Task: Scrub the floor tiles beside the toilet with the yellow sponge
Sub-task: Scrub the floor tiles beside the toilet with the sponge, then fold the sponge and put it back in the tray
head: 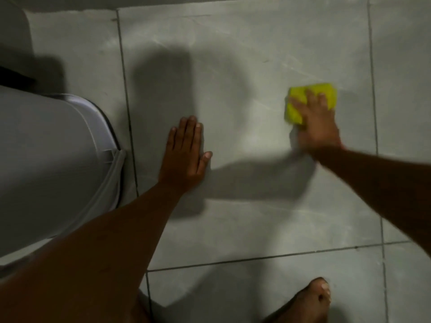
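The yellow sponge (pixel 300 99) lies flat on a large grey floor tile (pixel 245 66), near that tile's right grout line. My right hand (pixel 316 123) presses down on the sponge with its fingers spread over the top; hand and sponge are slightly blurred. My left hand (pixel 185 153) rests palm down on the same tile, fingers together and flat, holding nothing. It lies just right of the white toilet (pixel 51 159), which fills the left side of the view.
Dark grout lines (pixel 127 101) frame the tile on all sides. My bare foot (pixel 312 301) stands on the nearer tile at the bottom edge. Shadows of my arms and head fall across the middle of the floor. More grey tiles extend to the right.
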Available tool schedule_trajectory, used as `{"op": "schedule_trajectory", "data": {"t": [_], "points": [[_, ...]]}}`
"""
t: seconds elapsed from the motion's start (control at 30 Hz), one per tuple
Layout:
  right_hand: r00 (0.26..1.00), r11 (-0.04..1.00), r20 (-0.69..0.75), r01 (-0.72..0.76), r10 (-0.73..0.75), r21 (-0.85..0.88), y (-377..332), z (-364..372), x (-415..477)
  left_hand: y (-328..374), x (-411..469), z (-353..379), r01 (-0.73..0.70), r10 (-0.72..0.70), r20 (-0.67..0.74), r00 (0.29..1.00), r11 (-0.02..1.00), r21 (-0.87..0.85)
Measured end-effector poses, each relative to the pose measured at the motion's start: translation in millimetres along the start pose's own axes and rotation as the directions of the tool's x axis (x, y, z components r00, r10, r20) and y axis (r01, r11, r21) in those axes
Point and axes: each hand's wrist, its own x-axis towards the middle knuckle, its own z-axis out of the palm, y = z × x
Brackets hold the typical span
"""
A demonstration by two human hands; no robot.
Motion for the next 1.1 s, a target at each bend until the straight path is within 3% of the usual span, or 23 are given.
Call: {"op": "schedule_trajectory", "data": {"t": [0.07,0.1,0.2,0.27,0.33,0.4,0.5,0.57,0.63,0.7,0.77,0.83,0.93,1.0,1.1], "points": [[0.975,0.977,-0.072,-0.207,0.210,0.046,-30.2,-2.3,40.8,-1.9,-0.3,2.1,0.000,0.000,0.009,1.000,1.000,0.013],[0.972,0.975,-0.083,-0.220,0.222,0.035,-47.9,1.0,47.4,-1.8,-0.5,1.6,0.000,0.000,0.016,1.000,1.000,0.014],[0.997,0.996,-0.007,0.072,-0.073,-0.055,-79.1,19.6,10.1,-0.2,-0.2,-4.7,0.002,-0.002,0.059,0.998,1.000,-0.008],[0.948,0.947,0.059,0.316,-0.313,-0.061,-79.8,37.7,-50.3,1.1,0.5,-12.4,0.007,-0.005,0.121,0.993,1.000,-0.017],[0.896,0.899,0.106,0.437,-0.430,-0.044,-68.4,50.2,-113.7,1.0,2.9,-23.6,0.015,-0.010,0.209,0.978,1.000,-0.025],[0.902,0.917,0.192,0.398,-0.387,-0.017,-52.2,53.4,-155.8,2.3,1.8,-38.1,0.030,-0.013,0.286,0.958,0.998,-0.054],[0.921,0.973,0.316,0.227,-0.230,0.049,-43.8,47.2,-175.0,11.4,-9.6,-63.1,0.063,-0.014,0.427,0.904,0.993,-0.102],[0.930,0.984,0.336,0.102,-0.146,0.146,-56.7,32.4,-174.3,26.0,-25.9,-83.1,0.174,-0.057,0.530,0.846,0.969,-0.174],[0.966,0.911,0.254,-0.059,-0.051,0.408,-78.0,10.5,-172.2,44.3,-45.3,-102.4,0.375,-0.132,0.599,0.789,0.877,-0.300],[0.980,0.699,0.196,-0.167,0.038,0.695,-98.0,-21.5,-172.1,61.6,-65.3,-117.6,0.530,-0.203,0.614,0.762,0.740,-0.414],[0.953,0.456,0.286,-0.298,0.097,0.839,-116.6,-61.1,-176.6,72.8,-79.4,-137.9,0.671,-0.308,0.617,0.724,0.522,-0.527],[0.916,0.223,0.394,-0.401,0.077,0.889,-133.1,-94.9,-187.3,79.7,-87.0,-164.7,0.764,-0.362,0.674,0.644,0.255,-0.593],[0.832,0.023,0.554,-0.555,0.040,0.832,-164.9,-146.5,-207.2,82.3,-100.4,-217.5,0.763,-0.382,0.707,0.595,-0.009,-0.647],[0.793,-0.051,0.609,-0.608,0.022,0.792,-190.2,-174.2,-218.7,82.7,-112.0,-259.1,0.737,-0.347,0.713,0.610,-0.083,-0.671],[0.765,-0.075,0.643,-0.643,-0.017,0.763,-236.3,-212.4,-230.8,67.7,-134.8,-320.9,0.691,-0.303,0.707,0.639,-0.179,-0.701]]}}
